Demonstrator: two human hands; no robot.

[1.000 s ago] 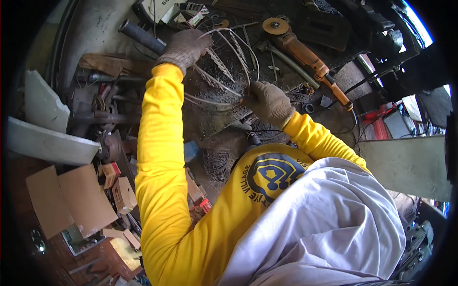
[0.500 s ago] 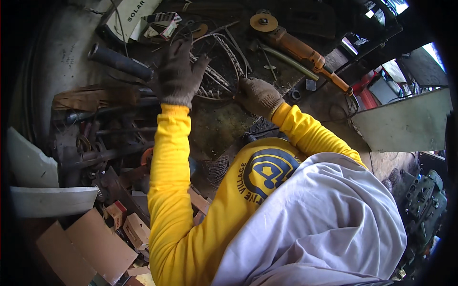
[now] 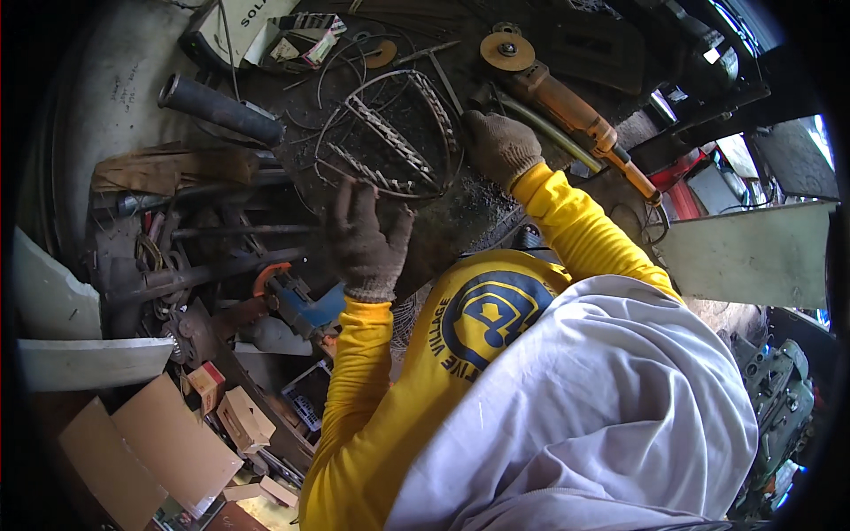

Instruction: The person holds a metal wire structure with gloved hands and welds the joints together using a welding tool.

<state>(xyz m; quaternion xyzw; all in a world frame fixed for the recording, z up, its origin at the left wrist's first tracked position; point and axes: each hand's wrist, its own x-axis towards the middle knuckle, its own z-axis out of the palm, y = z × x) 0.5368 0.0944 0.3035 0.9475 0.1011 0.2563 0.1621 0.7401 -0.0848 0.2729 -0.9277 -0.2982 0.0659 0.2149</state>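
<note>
A rounded frame of thin bent metal rod (image 3: 319, 159) lies on the dark work surface, with rough, twisted-looking strips (image 3: 390, 137) inside its outline. My left hand (image 3: 367, 243), in a brown knit glove, is at the frame's near edge. Its fingers are spread, and the fingertips touch or nearly touch the rim. Beyond the frame's right side is my gloved right hand (image 3: 505, 146), its fingers curled by the end of a flat metal strip (image 3: 445, 80). What those fingers hold, if anything, is hidden.
An orange angle grinder (image 3: 567, 106) with a tan disc lies at the far right, beside a greenish tube (image 3: 553, 133). To the left are a dark pipe (image 3: 221, 111) and a small open box (image 3: 297, 40). Cardboard boxes (image 3: 181, 442) and metal scrap crowd the lower left.
My left hand has drawn back toward me from above the frame, uncovering it. My right hand has let go of the frame's right side and moved right and away from me.
</note>
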